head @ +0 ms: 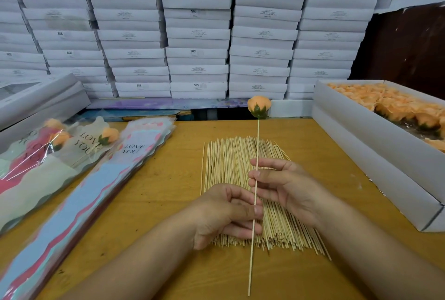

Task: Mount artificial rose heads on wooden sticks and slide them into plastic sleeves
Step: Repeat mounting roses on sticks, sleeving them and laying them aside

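Note:
An orange rose head [258, 106] with a green base sits on the top end of a long wooden stick [257, 140] held almost upright over the table. My left hand [224, 213] pinches the stick's lower part between thumb and fingers. Higher up, my right hand [284, 186] touches the stick with its fingertips, fingers loosely curled. Under both hands lies a pile of loose wooden sticks [228, 162]. A stack of "LOVE YOU" plastic sleeves [96, 191] lies at the left.
A white box of orange rose heads [395, 111] stands at the right. Sleeved finished roses [72, 145] lie at the far left on the wooden table [168, 179]. A wall of stacked white boxes [197, 34] fills the back.

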A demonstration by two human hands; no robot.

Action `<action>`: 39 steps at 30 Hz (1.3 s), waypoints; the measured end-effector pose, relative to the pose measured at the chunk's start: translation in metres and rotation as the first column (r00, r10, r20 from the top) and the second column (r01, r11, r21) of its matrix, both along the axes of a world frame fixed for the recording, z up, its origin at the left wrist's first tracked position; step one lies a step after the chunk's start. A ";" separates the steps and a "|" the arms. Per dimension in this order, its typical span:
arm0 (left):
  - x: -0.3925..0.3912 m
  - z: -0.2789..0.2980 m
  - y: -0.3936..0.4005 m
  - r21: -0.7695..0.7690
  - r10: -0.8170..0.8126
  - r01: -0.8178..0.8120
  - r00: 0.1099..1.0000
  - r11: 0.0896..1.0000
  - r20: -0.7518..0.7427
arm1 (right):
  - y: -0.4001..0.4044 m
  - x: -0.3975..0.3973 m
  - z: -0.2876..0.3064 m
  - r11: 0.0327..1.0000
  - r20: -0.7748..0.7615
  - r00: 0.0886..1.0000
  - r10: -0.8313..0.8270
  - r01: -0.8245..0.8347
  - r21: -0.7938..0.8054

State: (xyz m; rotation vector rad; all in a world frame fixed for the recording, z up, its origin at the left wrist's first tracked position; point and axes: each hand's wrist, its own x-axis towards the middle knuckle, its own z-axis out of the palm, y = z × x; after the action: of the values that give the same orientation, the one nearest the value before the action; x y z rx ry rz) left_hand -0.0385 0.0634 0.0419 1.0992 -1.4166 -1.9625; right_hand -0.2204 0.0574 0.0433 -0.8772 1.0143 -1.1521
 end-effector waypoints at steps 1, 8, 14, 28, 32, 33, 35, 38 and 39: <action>-0.001 0.000 0.000 -0.009 0.014 -0.014 1.000 1.000 0.001 | 0.000 0.000 0.000 1.000 0.000 1.000 0.011 -0.011 0.002; -0.003 -0.001 0.002 -0.021 0.077 -0.077 0.997 0.997 -0.001 | 0.003 -0.004 0.002 1.000 -0.003 1.000 0.022 -0.022 -0.011; 0.001 0.000 0.001 0.014 0.063 -0.063 0.998 0.998 0.008 | 0.002 -0.008 0.003 1.000 -0.003 1.000 -0.011 0.011 -0.025; -0.001 -0.002 0.001 0.010 0.089 -0.089 0.996 0.996 -0.020 | 0.004 -0.006 0.002 0.998 -0.049 0.999 0.017 -0.020 -0.053; -0.002 -0.003 0.001 0.001 0.092 -0.092 0.996 0.996 -0.015 | 0.004 -0.007 0.001 0.998 -0.060 0.998 0.012 -0.016 -0.064; -0.002 -0.003 0.001 -0.001 0.083 -0.083 0.997 0.997 -0.009 | 0.003 -0.008 0.001 0.997 -0.063 0.998 0.004 -0.009 -0.073; -0.001 -0.002 0.001 0.010 0.048 -0.048 0.999 0.999 0.003 | 0.001 -0.010 0.001 0.996 -0.053 0.998 -0.018 0.013 -0.087; 0.001 -0.002 0.001 0.016 0.020 -0.021 1.000 1.000 0.021 | 0.000 -0.012 0.002 0.996 -0.036 0.999 -0.035 0.032 -0.088; 0.001 -0.002 0.001 0.012 0.024 -0.024 0.999 1.000 0.022 | 0.000 -0.012 0.001 0.996 -0.041 0.999 -0.033 0.030 -0.088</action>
State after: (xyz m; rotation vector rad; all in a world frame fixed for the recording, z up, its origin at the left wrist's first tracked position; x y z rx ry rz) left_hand -0.0379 0.0647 0.0395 1.1414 -1.3974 -1.9508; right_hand -0.2328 0.0571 0.0445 -0.9612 1.0218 -1.2161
